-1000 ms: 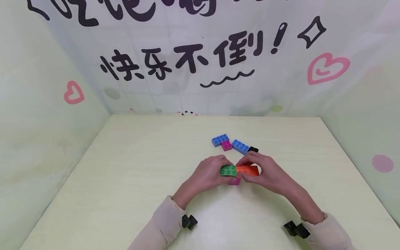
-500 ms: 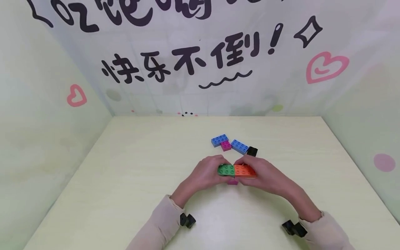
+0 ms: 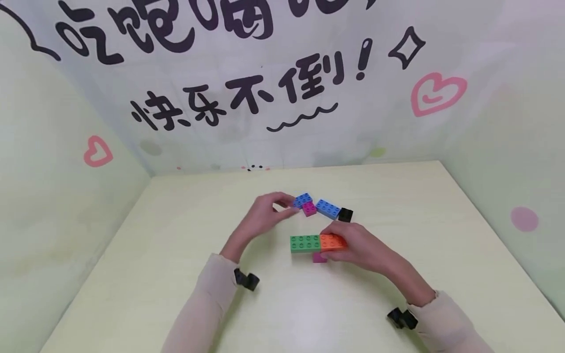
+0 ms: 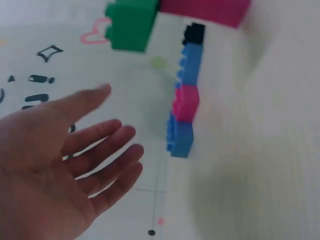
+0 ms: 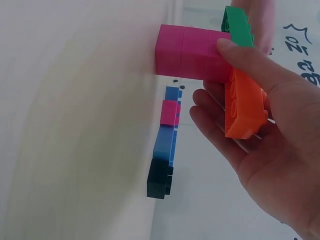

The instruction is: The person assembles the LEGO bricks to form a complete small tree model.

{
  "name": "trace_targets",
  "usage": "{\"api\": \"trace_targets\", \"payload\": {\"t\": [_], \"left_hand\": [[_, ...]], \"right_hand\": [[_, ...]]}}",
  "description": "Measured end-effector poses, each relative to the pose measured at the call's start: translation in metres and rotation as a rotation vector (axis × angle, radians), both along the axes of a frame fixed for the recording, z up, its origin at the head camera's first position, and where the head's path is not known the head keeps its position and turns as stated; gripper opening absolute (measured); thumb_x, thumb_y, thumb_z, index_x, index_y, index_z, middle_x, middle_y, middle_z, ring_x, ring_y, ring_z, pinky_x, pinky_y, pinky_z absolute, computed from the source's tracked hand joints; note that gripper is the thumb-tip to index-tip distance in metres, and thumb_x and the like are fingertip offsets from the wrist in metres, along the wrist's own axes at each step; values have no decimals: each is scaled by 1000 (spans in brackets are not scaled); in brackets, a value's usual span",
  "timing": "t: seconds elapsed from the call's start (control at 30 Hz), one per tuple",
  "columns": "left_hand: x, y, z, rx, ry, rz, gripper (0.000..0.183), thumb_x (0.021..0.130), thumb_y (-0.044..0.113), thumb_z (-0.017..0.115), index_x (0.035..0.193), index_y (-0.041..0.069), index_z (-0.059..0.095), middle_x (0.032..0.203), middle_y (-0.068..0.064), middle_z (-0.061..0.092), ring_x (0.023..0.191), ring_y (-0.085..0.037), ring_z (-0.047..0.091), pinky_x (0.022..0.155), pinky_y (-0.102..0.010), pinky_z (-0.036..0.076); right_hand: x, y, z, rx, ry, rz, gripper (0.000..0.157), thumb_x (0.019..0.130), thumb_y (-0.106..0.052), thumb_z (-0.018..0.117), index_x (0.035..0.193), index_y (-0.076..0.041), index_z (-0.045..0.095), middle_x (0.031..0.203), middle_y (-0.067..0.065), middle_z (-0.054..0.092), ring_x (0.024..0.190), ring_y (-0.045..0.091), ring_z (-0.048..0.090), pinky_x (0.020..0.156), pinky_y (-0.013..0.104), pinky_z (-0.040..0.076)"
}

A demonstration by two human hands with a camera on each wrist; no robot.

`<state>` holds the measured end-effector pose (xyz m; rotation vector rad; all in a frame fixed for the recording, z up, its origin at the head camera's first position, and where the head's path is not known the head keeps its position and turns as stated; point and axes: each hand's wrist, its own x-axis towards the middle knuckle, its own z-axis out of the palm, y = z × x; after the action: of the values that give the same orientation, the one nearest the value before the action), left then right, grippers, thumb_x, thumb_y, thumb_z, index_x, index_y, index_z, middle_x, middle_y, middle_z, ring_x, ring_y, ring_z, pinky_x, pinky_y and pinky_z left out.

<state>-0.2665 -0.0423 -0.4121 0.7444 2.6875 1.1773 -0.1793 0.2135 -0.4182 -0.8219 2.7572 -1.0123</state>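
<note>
My right hand (image 3: 359,247) grips an orange brick (image 3: 331,242), thumb against the top of a pink brick column (image 5: 192,52) under it. A green brick (image 3: 304,243) sits beside the orange one at the same height, so the assembly looks like a T on its column. My left hand (image 3: 265,213) reaches toward the back, thumb and fingers spread around the near end of a blue brick (image 3: 303,199). In the left wrist view its palm and fingers are loosely extended, with nothing held. A small pink brick (image 3: 309,209) lies against that blue brick.
A second blue brick (image 3: 328,209) and a black brick (image 3: 346,214) continue the row to the right on the pale table (image 3: 176,255). Behind stands a white printed backdrop (image 3: 212,142) with black lettering, and side panels flank the table.
My left hand has let go of the green brick and moved back and left to the blue brick. The right hand stays on the orange brick. The head view has shifted slightly.
</note>
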Motion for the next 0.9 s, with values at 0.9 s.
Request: {"api": "trace_targets", "payload": {"t": [0.9], "left_hand": [[-12,4,3,-103,128,103,38,86,31,78,117,12,68,102,4,64,92,-19,58,74,-30,50]], "right_hand": [[2,2,3,17,-3,-36,41,77,-36,84,110,-16,68,96,-14,60,82,10,54,68,26,48]]}}
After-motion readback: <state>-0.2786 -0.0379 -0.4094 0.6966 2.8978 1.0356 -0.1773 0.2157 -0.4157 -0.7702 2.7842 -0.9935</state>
